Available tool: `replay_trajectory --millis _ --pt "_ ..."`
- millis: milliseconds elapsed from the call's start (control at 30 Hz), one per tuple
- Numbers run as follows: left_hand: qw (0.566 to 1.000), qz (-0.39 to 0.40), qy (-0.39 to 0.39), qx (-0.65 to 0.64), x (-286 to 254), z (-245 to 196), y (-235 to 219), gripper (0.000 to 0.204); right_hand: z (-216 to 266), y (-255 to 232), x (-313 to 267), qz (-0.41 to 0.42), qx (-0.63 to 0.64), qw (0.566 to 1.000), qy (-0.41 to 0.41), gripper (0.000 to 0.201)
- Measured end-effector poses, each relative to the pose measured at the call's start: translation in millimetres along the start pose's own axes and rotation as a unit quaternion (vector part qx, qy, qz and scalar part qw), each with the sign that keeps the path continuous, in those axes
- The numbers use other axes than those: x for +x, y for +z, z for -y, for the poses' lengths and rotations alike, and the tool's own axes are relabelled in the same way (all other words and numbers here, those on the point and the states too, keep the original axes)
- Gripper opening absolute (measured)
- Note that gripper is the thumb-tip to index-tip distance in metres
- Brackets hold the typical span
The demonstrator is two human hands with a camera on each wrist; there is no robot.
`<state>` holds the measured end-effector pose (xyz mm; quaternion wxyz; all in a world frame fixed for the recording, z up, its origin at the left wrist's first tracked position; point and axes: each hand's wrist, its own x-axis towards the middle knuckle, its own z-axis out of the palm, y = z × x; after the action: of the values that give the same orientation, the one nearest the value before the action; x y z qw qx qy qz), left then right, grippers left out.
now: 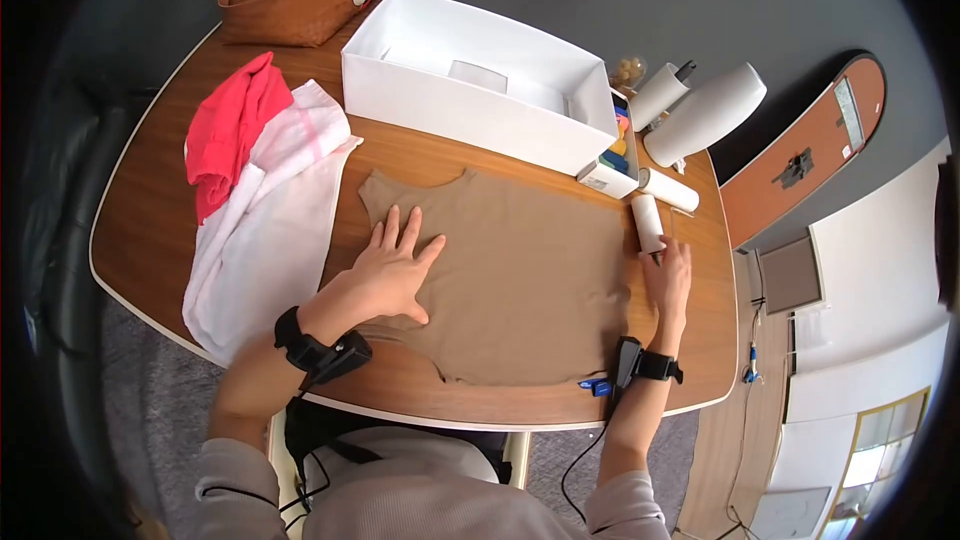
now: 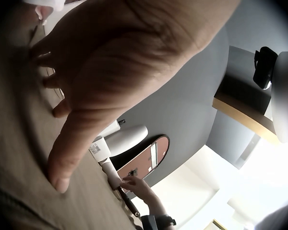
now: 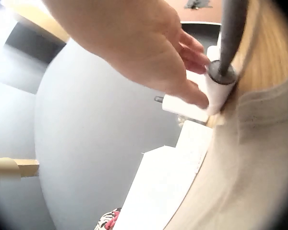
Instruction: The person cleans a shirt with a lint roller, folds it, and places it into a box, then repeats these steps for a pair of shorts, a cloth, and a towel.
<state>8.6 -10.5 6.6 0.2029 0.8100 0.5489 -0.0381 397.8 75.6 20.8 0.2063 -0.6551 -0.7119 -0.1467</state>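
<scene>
A brown sleeveless top (image 1: pixel 520 270) lies spread flat on the wooden table. My left hand (image 1: pixel 395 265) rests on its left part with fingers and thumb spread, straight fingertips touching the fabric. To the right of the top, a lint roller (image 1: pixel 647 220) with a white roll and dark handle (image 3: pixel 233 33) lies on the table. My right hand (image 1: pixel 668 275) reaches over it where roll and handle meet. Seen from the right wrist, the thumb is right at the side of the roll and the loosely bent fingers are beside the handle's cap, not wrapped round it.
A large white box (image 1: pixel 480 110) stands behind the top, with a smaller box of colourful items (image 1: pixel 620 145) at its right end. Another white roll (image 1: pixel 668 188) and white vase-like object (image 1: pixel 705 115) are further right. A red garment (image 1: pixel 235 135) and white towel (image 1: pixel 265 230) lie left.
</scene>
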Motion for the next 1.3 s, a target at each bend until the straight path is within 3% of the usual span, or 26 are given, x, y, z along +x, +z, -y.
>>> replay_trajectory --millis 33,133,233,333,433,467,600,633,700,733,833,1033,1233,1300 --pt "1.000 -0.004 0.002 -0.003 -0.2 0.1 -0.4 0.102 -11.6 9.4 1.2 -0.084 -0.050 0.995 -0.034 0.029" --pt "1.000 0.015 0.004 0.017 -1.6 -0.8 -3.5 0.100 -27.8 15.7 -4.7 -0.003 -0.126 0.992 0.026 0.033" --pt "0.998 0.022 0.026 -0.052 -2.5 2.0 -6.7 0.096 -26.6 16.1 -5.6 0.123 -0.060 0.982 0.131 0.038" --pt "0.993 0.001 0.071 -0.091 -4.4 6.9 -10.0 0.088 -33.5 22.7 -5.2 0.073 -0.073 0.987 0.125 0.034" --pt "0.995 -0.005 0.084 -0.059 -2.1 11.6 -8.0 0.085 -35.8 11.5 0.6 0.042 0.085 0.978 0.186 0.025" --pt "0.995 -0.004 0.082 -0.060 0.6 14.1 -4.1 0.085 -11.1 -12.1 4.1 0.076 0.227 0.950 0.202 0.019" --pt "0.994 0.007 0.097 -0.052 3.4 17.9 -1.5 0.091 28.7 -26.7 2.8 0.171 0.399 0.898 0.071 0.015" --pt "0.994 0.001 0.103 -0.045 3.8 19.4 -0.5 0.093 47.8 -31.9 3.2 0.249 0.396 0.882 0.051 0.014" --pt "0.993 -0.008 0.115 -0.030 4.0 22.5 4.5 0.097 88.2 -29.6 1.4 0.302 0.350 0.886 -0.040 0.021" --pt "0.993 -0.010 0.117 -0.028 4.4 23.1 5.9 0.098 106.0 -26.9 -0.3 0.307 0.318 0.892 -0.093 0.024" --pt "0.993 -0.020 0.116 -0.027 5.8 24.8 9.2 0.099 147.2 -19.3 -8.6 0.305 0.257 0.906 -0.143 0.023" --pt "0.992 -0.050 0.118 -0.022 6.4 24.6 12.7 0.099 154.1 -3.7 -9.5 0.315 0.265 0.904 -0.113 0.018" --pt "0.993 -0.057 0.099 -0.016 2.6 18.2 11.4 0.099 143.7 16.1 -1.4 0.195 0.196 0.958 -0.074 0.016" --pt "0.993 -0.062 0.100 -0.009 1.2 17.8 11.0 0.099 140.2 17.8 0.8 0.190 0.187 0.963 -0.049 0.015"
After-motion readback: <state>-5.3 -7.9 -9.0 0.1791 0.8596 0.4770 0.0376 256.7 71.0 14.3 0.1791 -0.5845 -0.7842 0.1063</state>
